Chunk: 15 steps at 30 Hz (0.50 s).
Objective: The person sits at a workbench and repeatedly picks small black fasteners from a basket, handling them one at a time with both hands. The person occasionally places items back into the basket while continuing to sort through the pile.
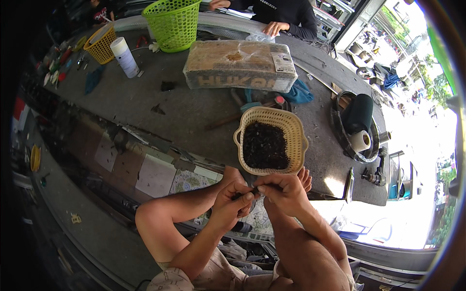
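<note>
My left hand (pixel 234 200) is closed, its thumb and fingers pinching a small dark piece (pixel 254 191) too small to name. Facing it, my right hand (pixel 283 191) pinches at the same spot, fingertips almost meeting the left's. Just beyond both hands stands a cream plastic basket (pixel 297 140) with perforated walls and two side handles. Many small dark pieces (pixel 264 145) lie in a heap inside it. My bare legs are bent on either side below the hands, and one foot rests by the basket's near right corner.
A taped cardboard box (pixel 238 68) lies beyond the basket, with a hammer (pixel 228 120) near it. Farther left are a green basket (pixel 172 24), a yellow basket (pixel 101 46) and a spray can (pixel 124 58). Rightward sit coiled strips (pixel 335 119) and a drill (pixel 374 177). Another person's hand (pixel 275 28) rests behind.
</note>
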Motion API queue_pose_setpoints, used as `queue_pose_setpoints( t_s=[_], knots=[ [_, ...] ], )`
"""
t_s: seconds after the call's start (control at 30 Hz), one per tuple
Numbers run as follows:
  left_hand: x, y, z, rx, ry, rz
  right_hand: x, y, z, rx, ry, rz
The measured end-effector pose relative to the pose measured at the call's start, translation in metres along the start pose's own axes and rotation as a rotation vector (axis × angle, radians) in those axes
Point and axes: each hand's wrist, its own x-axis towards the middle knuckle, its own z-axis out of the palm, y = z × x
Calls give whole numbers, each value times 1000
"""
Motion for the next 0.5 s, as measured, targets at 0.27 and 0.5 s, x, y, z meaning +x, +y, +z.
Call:
queue_pose_setpoints(
  t_s=[0.27,0.5],
  knots=[
    [-1,-6,10,124,134,9,-7,3,-3,-146,28,-26],
    [-5,-4,25,232,195,9,-11,4,2,-241,87,-99]
  ],
)
